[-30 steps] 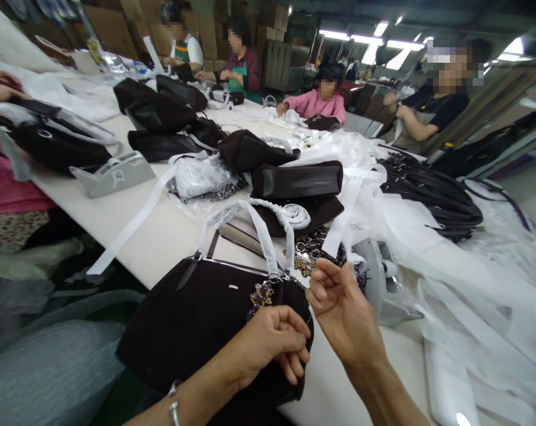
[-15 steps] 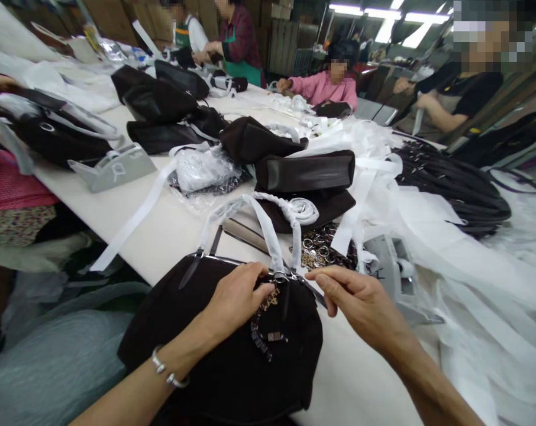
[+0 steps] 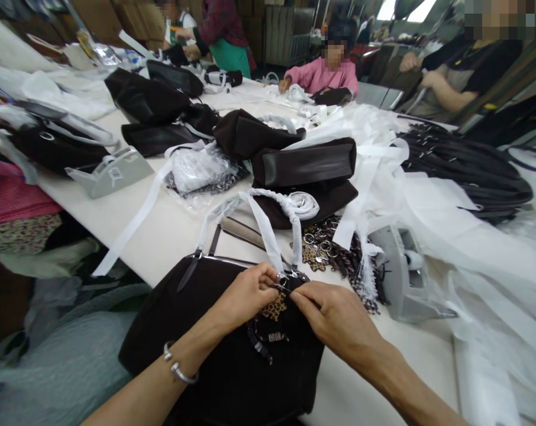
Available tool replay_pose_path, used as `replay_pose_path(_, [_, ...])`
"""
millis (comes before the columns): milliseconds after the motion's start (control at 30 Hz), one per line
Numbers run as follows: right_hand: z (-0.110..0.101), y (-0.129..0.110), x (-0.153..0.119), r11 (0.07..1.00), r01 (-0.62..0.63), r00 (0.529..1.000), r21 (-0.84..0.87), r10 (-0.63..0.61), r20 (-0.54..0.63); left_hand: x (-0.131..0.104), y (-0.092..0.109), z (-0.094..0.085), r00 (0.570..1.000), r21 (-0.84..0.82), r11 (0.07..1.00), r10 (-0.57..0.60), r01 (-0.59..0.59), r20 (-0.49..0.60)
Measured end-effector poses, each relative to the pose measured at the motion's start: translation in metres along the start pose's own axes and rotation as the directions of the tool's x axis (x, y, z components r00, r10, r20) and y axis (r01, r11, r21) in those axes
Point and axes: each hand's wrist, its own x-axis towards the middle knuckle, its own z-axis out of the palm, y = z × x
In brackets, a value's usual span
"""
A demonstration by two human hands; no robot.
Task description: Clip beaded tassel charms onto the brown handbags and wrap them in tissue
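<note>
Cluttered worktop (image 3: 173,228): handles (image 3: 261,223) wrapped, charm (image 3: 275,307) against the bag (image 3: 245,381); our left fingers (image 3: 268,276) and right fingers (image 3: 304,299) pinch a slim fastening (image 3: 283,288), apparently unsecured.

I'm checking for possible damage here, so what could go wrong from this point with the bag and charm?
The left hand and right hand pinch at a small metal fitting above the leopard-patterned charm; it might slip free. The bracelet, overlapping the dark bag in view, could snag its surface. Moving aside, the right hand might knock the grey dispenser nearby.
</note>
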Motion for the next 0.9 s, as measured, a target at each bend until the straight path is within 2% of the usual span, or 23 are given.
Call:
replay_pose_path(133, [0.004, 0.001, -0.002, 1.0, 0.014, 1.0, -0.011, -0.014, -0.011, -0.005, -0.003, -0.004, 0.993, -0.229, 0.966, -0.114, 0.119, 0.037])
replay_pose_path(300, [0.007, 0.005, -0.001, 0.999, 0.024, 1.0, -0.042, -0.024, 0.007, -0.005, -0.006, -0.006, 0.988, -0.378, 0.913, -0.146, 0.156, 0.054])
replay_pose_path(767, [0.015, 0.009, 0.013, 0.999, 0.037, 0.998, -0.024, -0.035, 0.055, -0.009, -0.008, -0.008, 0.991, -0.398, 0.908, -0.117, 0.133, 0.064])
replay_pose_path(900, [0.011, 0.012, 0.011, 0.999, 0.041, 0.997, 0.025, -0.043, 0.058, -0.008, -0.012, -0.006, 0.985, -0.519, 0.837, -0.147, 0.173, 0.091])
